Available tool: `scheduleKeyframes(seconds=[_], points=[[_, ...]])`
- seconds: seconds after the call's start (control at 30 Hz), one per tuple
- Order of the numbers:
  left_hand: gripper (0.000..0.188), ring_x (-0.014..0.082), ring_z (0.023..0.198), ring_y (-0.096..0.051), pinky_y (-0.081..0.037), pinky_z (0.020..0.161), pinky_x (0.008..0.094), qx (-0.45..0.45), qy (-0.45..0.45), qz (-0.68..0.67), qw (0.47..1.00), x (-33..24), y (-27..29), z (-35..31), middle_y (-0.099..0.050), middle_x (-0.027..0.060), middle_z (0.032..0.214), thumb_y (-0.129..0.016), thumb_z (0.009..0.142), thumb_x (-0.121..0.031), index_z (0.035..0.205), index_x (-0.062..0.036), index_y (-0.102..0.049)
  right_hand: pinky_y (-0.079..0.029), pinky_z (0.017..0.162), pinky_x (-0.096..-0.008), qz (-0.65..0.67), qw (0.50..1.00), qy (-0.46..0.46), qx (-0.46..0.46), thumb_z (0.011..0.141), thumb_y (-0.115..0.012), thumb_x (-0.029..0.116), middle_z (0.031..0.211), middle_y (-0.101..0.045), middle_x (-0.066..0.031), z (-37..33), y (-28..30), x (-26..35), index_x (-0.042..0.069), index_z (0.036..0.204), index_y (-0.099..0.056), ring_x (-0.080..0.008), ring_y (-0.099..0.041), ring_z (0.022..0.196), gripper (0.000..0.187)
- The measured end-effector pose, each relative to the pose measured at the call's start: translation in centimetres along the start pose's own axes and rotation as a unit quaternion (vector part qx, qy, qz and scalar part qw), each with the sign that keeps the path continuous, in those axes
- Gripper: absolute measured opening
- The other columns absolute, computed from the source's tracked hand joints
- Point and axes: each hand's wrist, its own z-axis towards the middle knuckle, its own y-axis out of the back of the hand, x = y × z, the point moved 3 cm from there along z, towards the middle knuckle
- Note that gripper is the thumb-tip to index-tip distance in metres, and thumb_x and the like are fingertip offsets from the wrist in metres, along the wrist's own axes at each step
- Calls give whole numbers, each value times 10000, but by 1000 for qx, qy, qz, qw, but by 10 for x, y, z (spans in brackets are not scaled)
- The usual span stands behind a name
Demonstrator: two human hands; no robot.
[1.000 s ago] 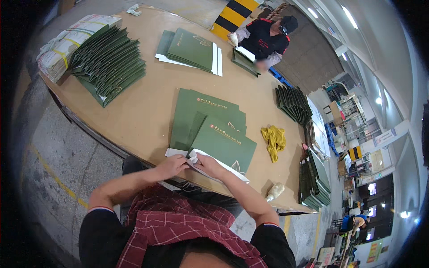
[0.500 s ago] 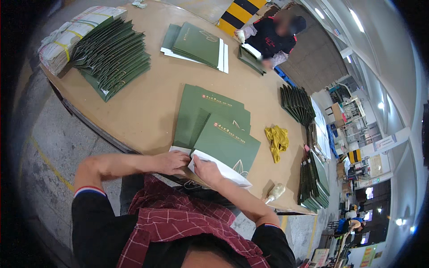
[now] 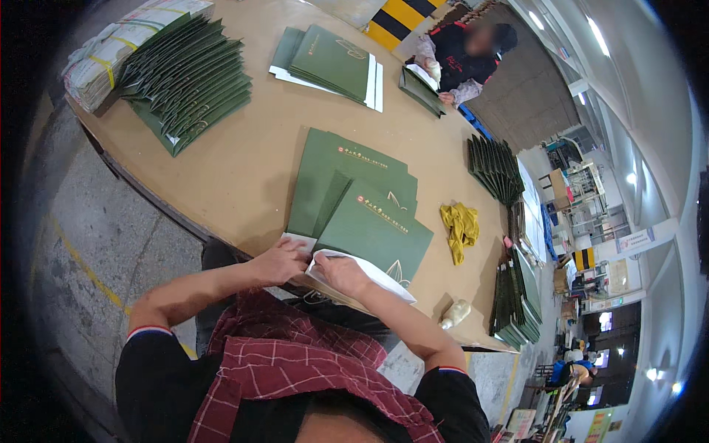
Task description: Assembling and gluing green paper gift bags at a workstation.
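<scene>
Several flat green paper bags (image 3: 310,159) lie overlapping at the table's near edge, their white bottom flaps toward me. On the top bag (image 3: 377,229), gold print and a gold leaf outline show. My right hand (image 3: 341,276) pinches that bag's raised white flap (image 3: 380,277) near its left corner. Beside it, my left hand (image 3: 279,263) rests with fingers slightly apart on the white end of a lower bag, its fingertips close to the right hand. Its thumb is partly hidden.
Fanned green bags (image 3: 188,85) stand by a strapped paper bundle (image 3: 92,77) at far left. Another bag stack (image 3: 332,63) lies farther back. On the right are a yellow cloth (image 3: 461,230), a squeeze bottle (image 3: 456,314) and more bags (image 3: 495,170). A co-worker (image 3: 461,63) handles a bag opposite.
My left hand has shifted slightly left and its fingers have spread along the lower white flap. My right hand still pinches the top bag's flap. The co-worker's bottle and hands have moved.
</scene>
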Motion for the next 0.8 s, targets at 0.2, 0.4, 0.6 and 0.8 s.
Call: scheduleKeyframes(seconds=[0.2, 0.4, 0.6, 0.8], points=[[339, 297, 1218, -325, -258, 1003, 375, -193, 217, -430, 855, 5, -8, 12, -408, 171, 1256, -431, 877, -173, 1181, -24, -457, -469, 590, -426, 17, 997, 22, 72, 787, -501, 265, 729, -608, -150, 26, 4, -3, 56, 808, -569, -339, -595, 698, 221], [472, 299, 1254, -265, -196, 1028, 373, -191, 195, -406, 872, -28, -24, 44, -311, 198, 1326, -357, 902, -272, 1270, 21, -327, -465, 588, -411, 5, 997, -32, -64, 733, -560, 244, 777, -599, -154, -1, -24, -5, 69, 841, -592, -336, -582, 700, 208], [569, 319, 1272, -224, -170, 1028, 414, -143, 245, -373, 883, -35, -34, 38, -252, 239, 1346, -334, 882, -390, 1297, -2, -296, -302, 873, -475, -57, 985, 62, -151, 707, -589, 218, 1151, -441, -157, -34, -48, 23, 31, 1045, -540, -334, -391, 1041, 389], [617, 313, 1282, -205, -144, 1029, 425, 35, 222, -146, 963, -28, -39, 62, -224, 219, 1368, -289, 888, -463, 1356, -73, -193, -296, 872, -509, 62, 965, 103, -231, 624, -610, 190, 1148, -474, -199, -25, -43, 3, 41, 1061, -548, -398, -382, 1074, 466]])
